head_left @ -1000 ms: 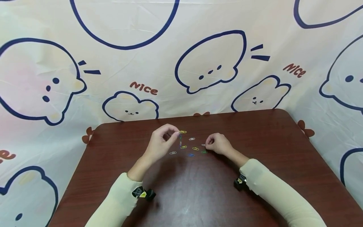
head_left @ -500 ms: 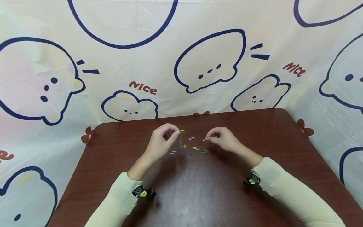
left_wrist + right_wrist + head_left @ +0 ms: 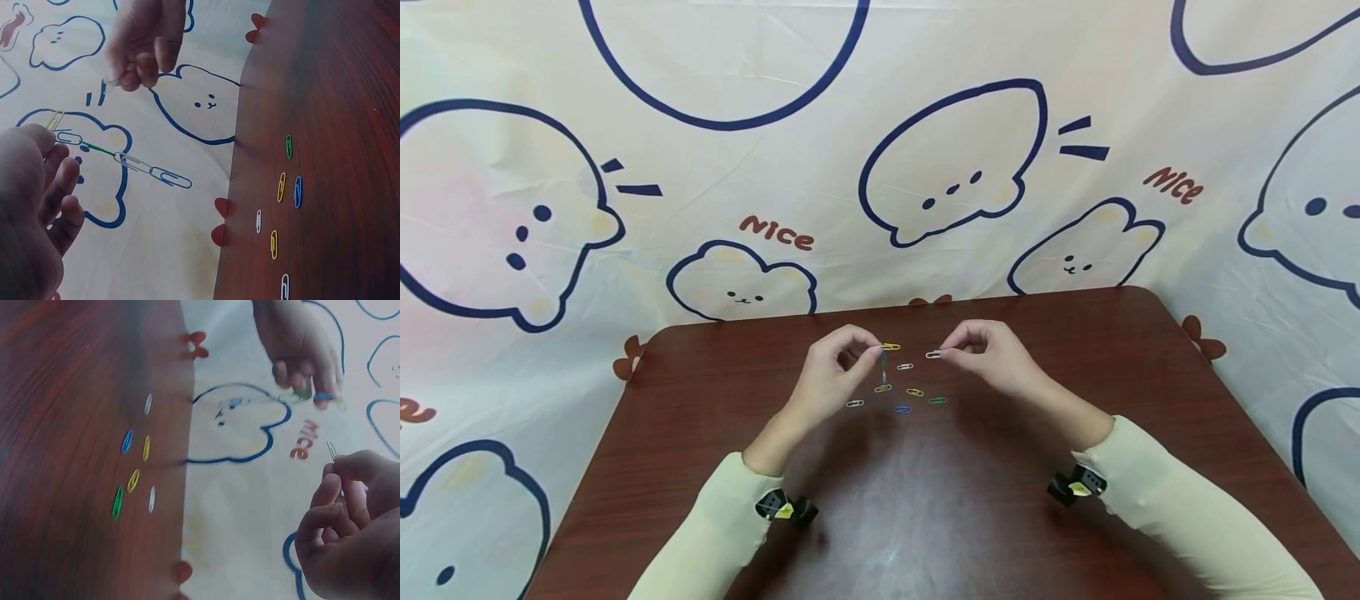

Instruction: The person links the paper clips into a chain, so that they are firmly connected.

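Observation:
My left hand [image 3: 831,371] pinches the top of a paper clip chain between thumb and index finger. Its yellow clip [image 3: 891,346] sticks out past the fingertips. In the left wrist view a blue clip [image 3: 69,137], a green clip [image 3: 99,149], a white clip [image 3: 132,162] and another blue clip [image 3: 170,177] hang linked below it. Opposite, my right hand [image 3: 1000,362] pinches a white paper clip [image 3: 933,354], which points toward the left hand. That clip's free end [image 3: 332,449] shows above the fingertips in the right wrist view. A gap separates the two hands.
Several loose paper clips lie on the brown table [image 3: 925,517] below the hands: white [image 3: 906,367], yellow [image 3: 915,392], green [image 3: 937,401], blue [image 3: 903,409] and white [image 3: 855,403] among them. A printed cloth [image 3: 820,183] hangs behind the table's far edge.
My right hand has lifted off the table with the white paper clip and come up level with the left hand. The left hand, with its chain, has shifted only slightly right.

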`<state>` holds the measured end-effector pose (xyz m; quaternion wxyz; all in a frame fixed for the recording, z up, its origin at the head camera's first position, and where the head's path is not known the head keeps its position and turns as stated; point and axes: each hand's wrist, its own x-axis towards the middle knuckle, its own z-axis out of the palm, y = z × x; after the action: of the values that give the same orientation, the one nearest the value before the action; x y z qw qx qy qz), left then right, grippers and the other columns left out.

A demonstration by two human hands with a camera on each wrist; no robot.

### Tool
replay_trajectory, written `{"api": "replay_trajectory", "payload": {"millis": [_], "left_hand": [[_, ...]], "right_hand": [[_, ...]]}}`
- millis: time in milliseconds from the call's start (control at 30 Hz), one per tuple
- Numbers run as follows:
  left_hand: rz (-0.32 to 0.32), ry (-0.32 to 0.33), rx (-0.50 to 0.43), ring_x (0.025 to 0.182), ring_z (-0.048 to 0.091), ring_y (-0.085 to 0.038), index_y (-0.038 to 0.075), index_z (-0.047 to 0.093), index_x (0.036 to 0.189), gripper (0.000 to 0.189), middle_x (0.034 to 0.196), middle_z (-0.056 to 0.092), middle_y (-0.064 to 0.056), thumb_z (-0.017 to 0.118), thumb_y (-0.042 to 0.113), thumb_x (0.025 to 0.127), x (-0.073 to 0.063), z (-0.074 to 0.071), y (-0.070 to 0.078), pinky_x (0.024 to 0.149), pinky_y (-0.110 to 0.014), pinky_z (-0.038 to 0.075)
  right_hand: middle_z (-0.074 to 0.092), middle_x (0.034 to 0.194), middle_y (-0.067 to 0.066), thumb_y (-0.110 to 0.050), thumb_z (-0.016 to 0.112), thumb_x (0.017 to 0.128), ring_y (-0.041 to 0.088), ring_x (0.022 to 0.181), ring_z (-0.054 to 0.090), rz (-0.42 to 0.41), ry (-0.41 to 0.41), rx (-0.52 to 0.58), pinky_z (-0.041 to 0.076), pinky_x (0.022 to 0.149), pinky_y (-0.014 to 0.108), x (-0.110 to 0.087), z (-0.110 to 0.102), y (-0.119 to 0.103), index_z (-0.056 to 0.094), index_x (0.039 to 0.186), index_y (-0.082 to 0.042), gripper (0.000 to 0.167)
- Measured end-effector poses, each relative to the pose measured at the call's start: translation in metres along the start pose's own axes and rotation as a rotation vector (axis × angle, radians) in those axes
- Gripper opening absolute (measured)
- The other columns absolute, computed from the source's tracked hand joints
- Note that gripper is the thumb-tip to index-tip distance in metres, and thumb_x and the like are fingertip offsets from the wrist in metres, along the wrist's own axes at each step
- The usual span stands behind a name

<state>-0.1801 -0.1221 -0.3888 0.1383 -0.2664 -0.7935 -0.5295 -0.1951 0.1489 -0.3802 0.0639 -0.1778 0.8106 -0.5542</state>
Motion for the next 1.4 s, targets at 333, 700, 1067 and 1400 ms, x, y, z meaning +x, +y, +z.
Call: {"api": "replay_trajectory", "payload": {"millis": [333, 700, 1067, 1400], "left_hand": [[0.016, 0.003, 0.015, 0.067, 0.054, -0.018, 0.005, 0.071, 0.1, 0.006, 0.089, 0.067, -0.005, 0.071, 0.003, 0.094, 0.002, 0.005, 0.002, 0.061, -0.026, 0.047], [0.065, -0.024, 0.024, 0.067, 0.053, -0.017, 0.006, 0.07, 0.099, 0.005, 0.091, 0.067, -0.002, 0.072, 0.006, 0.094, 0.002, 0.008, 0.005, 0.059, -0.026, 0.048], [0.076, -0.02, 0.034, 0.066, 0.053, -0.016, 0.007, 0.071, 0.098, 0.006, 0.09, 0.067, -0.002, 0.073, 0.004, 0.093, 0.002, 0.009, 0.007, 0.058, -0.026, 0.047], [0.109, -0.004, 0.04, 0.065, 0.053, -0.014, 0.006, 0.071, 0.097, 0.006, 0.089, 0.067, -0.001, 0.073, 0.002, 0.093, 0.002, 0.009, 0.006, 0.057, -0.025, 0.047]], "right_hand": [[0.072, 0.096, 0.015, -0.011, 0.074, 0.094, 0.025, 0.08, 0.064, -0.037, 0.011, 0.095, 0.053, 0.071, 0.033, -0.002, 0.014, -0.024, 0.074, 0.097, -0.004, 0.008], [0.071, 0.094, 0.013, -0.009, 0.073, 0.094, 0.044, 0.085, 0.062, -0.055, 0.025, 0.122, 0.055, 0.073, 0.039, 0.005, 0.025, -0.034, 0.075, 0.096, -0.003, 0.007], [0.07, 0.093, 0.017, -0.01, 0.074, 0.094, 0.037, 0.077, 0.059, -0.034, 0.05, 0.095, 0.052, 0.068, 0.031, 0.005, 0.03, -0.036, 0.075, 0.096, -0.005, 0.006], [0.071, 0.091, 0.013, -0.01, 0.074, 0.093, 0.032, 0.076, 0.059, -0.016, 0.082, 0.054, 0.049, 0.065, 0.027, 0.004, 0.029, -0.036, 0.075, 0.095, -0.005, 0.005]]}}
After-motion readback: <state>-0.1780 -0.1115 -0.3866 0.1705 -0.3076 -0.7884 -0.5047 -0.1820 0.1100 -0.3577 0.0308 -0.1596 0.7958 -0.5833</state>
